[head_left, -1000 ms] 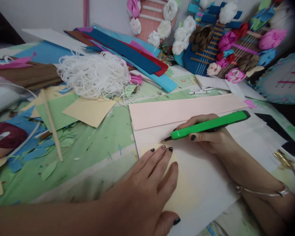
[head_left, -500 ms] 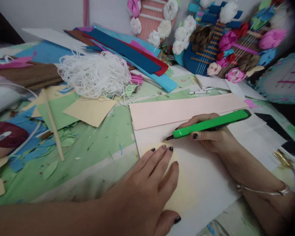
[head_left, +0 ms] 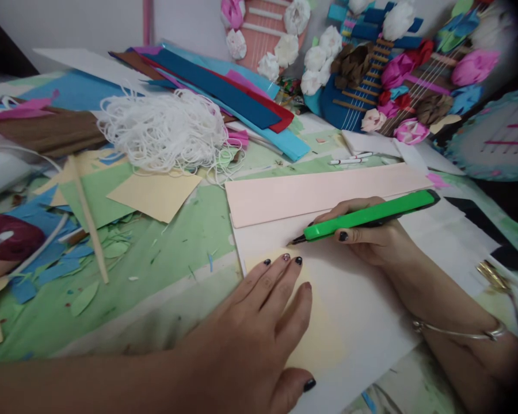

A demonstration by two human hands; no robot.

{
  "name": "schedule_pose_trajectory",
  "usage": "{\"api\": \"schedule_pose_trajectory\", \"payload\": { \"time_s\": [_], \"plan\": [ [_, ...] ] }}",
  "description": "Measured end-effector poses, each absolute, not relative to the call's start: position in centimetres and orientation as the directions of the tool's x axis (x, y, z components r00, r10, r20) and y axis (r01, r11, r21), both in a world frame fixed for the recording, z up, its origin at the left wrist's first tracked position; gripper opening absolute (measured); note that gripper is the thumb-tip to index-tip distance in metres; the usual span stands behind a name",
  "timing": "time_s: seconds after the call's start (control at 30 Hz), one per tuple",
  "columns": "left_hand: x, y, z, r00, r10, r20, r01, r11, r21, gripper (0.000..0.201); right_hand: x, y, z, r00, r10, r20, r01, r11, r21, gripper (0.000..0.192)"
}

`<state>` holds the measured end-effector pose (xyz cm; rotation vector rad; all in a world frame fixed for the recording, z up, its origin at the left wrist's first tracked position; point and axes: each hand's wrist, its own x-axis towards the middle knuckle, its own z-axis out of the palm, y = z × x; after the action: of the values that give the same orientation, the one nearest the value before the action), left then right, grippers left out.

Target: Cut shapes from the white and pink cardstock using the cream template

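White sheet near right on the table, pinned and being worked with a green knife.

The sheet lies against the near edge of a pink strip, a pale yellow piece on top of it. The left hand rests flat on that piece, fingers spread; the right hand is closed around the knife, its dark tip touching the sheet just beyond the left fingertips. To do this well, I judge: keep the flat hand pressing firmly, fingertips clear of the blade, handle low, stroke steady. A white string tangle lies far left. No brand or writing can be read.
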<state>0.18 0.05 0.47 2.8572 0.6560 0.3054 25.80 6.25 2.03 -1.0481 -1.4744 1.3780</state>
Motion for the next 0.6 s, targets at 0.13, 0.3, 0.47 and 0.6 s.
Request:
{"api": "schedule_pose_trajectory", "payload": {
  "time_s": [0.13,0.3,0.47,0.6],
  "plan": [
    [0.12,0.12,0.44,0.876,0.456,0.157,0.414,-0.878,0.239,0.063,25.8,6.23,2.1,-0.289,0.957,0.027,0.036,0.039,-0.999,0.019],
    [0.09,0.12,0.52,0.877,0.451,0.165,0.408,-0.882,0.237,0.064,25.87,6.23,2.09,-0.281,0.96,0.015,0.05,0.03,-0.998,0.022],
    [0.14,0.16,0.62,0.883,0.439,0.166,0.397,-0.887,0.234,0.064,26.28,6.37,2.1,-0.29,0.957,0.025,0.052,0.041,-0.998,0.019],
    [0.22,0.26,0.54,0.882,0.441,0.164,0.4,-0.887,0.231,0.063,26.4,6.41,2.06,-0.266,0.963,0.036,0.056,0.052,-0.997,0.018]
  ]
}}
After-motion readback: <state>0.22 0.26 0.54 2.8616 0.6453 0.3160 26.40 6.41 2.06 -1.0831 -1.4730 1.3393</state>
